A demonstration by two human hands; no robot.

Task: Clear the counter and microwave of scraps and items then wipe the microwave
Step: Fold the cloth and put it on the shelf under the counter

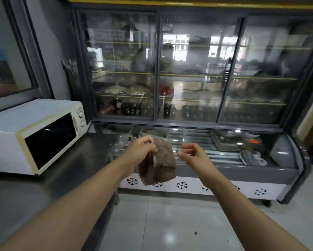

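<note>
A white microwave [34, 134] with a dark door stands shut on the steel counter [65, 171] at the left. My left hand [141, 149] grips a brown cloth [161, 160] that hangs down past the counter's right end, over the floor. A thin pale strip lies along the cloth by my fingers. My right hand [192, 153] hovers just right of the cloth with its fingers loosely curled and holds nothing.
A tall glass-door display fridge [188, 69] with plates and bottles fills the wall ahead. Below it is a low glass-topped freezer [224, 147] holding trays. A window [5, 51] is above the microwave. Pale tiled floor [170, 223] lies between me and the freezer.
</note>
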